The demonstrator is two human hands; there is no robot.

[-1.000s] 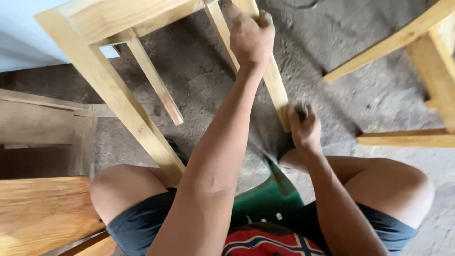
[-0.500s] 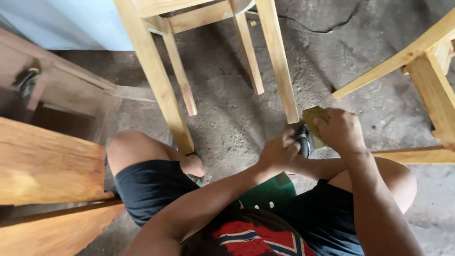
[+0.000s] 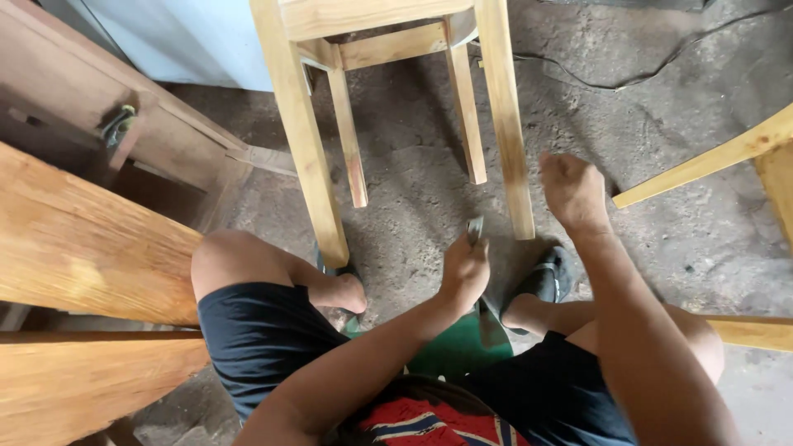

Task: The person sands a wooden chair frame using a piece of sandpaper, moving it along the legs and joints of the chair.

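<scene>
1. Since half a second ago I see the hands have split: then both met low by the foot of the near right stool leg, right one on a yellowish pad; now the right hand (image 3: pixel 572 188) is up beside that leg and the pad is out of sight.
2. Left hand (image 3: pixel 464 268) is closed in a pinch on a small grey piece (image 3: pixel 475 228) that sticks up from the fingers. Looks like folded sandpaper; I can't confirm.
3. That piece sits just left of the lower end of the near right leg (image 3: pixel 510 124), near it; I can't tell whether it touches.
4. Right hand is curled into a loose fist, back towards the camera. Whether anything is inside it, I can't tell.
5. Right hand is just to the right of the same leg, above its foot, apart from it. So the leg stands between the two hands, left lower, right higher.
6. Wooden stool (image 3: pixel 388 16) stands upright on the dirt floor (image 3: pixel 644 107), pale unfinished timber, all four legs in view.
7. Person sits low on a green seat (image 3: pixel 450 351), knees spread either side of the stool, a dark sandal (image 3: pixel 547 281) on the right foot.
8. Around it: brown wooden planks (image 3: pixel 83 239) at left, another pale wooden frame (image 3: pixel 727 157) at right, a dark cable (image 3: pixel 628 83) on the floor behind.
</scene>
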